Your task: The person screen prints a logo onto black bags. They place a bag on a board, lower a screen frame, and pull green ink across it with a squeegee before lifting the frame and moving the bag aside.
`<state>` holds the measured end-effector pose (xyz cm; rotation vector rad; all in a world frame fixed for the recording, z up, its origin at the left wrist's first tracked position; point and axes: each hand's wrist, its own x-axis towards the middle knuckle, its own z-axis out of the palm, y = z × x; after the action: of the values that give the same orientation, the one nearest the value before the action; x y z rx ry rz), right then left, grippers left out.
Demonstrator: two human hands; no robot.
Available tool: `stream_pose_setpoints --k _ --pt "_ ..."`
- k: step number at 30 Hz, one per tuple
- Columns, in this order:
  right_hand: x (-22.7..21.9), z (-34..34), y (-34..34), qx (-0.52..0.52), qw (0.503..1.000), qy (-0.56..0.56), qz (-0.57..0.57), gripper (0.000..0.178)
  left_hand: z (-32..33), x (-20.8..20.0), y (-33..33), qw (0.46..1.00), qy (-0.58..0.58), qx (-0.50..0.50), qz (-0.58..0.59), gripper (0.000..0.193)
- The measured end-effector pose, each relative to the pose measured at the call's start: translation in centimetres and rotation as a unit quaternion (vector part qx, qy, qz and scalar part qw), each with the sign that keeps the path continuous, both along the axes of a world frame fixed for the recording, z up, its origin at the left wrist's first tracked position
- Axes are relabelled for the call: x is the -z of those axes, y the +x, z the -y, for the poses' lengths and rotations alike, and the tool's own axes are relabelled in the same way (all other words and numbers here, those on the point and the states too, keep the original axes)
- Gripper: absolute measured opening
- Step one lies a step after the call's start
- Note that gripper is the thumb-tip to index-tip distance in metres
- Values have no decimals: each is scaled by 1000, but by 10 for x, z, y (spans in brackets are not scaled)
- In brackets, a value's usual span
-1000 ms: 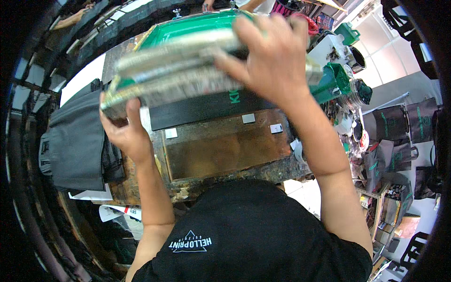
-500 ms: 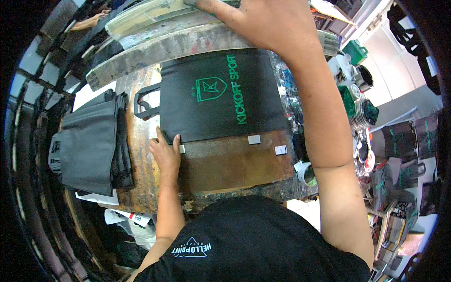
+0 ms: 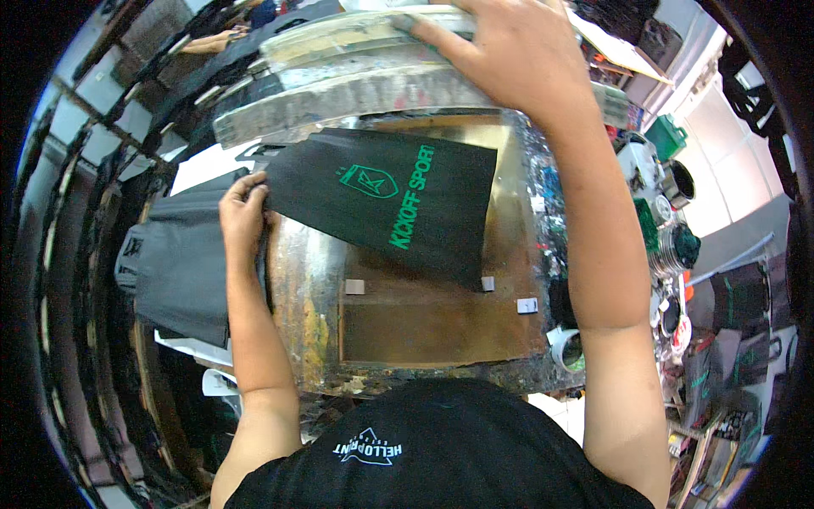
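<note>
A black fabric tote bag (image 3: 454, 182) with a green printed crest and lettering hangs tilted over the brown board (image 3: 424, 335). My left hand (image 3: 243, 212) pinches its left edge, and the bag's near edge is lifted off the board. At the top, my right hand (image 3: 521, 59) grips the raised screen-printing frame (image 3: 339, 106), thumb stretched along it; its other fingers are partly cut off by the view's edge. Small pale tabs (image 3: 527, 305) sit on the board. Left of it lies a stack of plain black bags (image 3: 182, 271), partly behind my left forearm.
Cans (image 3: 676, 246), a green container (image 3: 666, 136) and a roll of tape (image 3: 566, 349) crowd the table's right side. Printed black bags (image 3: 738, 297) are laid out farther right. Dark racks line the left. Another person's arm (image 3: 216, 42) shows at the far left.
My left hand has moved up and left, pulling the bag off the board at an angle. My right hand stays on the raised frame. The whole view has shifted slightly.
</note>
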<state>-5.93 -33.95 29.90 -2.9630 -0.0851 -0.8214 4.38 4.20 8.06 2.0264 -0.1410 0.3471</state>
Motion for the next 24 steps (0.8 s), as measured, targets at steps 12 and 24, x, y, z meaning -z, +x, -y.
stream_pose_setpoints --k 12,24 --pt "34 20 20 -34 981 -76 174 55 -259 10 31 946 168 -269 68 55" --pt "30 26 17 -2 990 -59 131 51 -154 38 -129 830 538 -143 -40 36"
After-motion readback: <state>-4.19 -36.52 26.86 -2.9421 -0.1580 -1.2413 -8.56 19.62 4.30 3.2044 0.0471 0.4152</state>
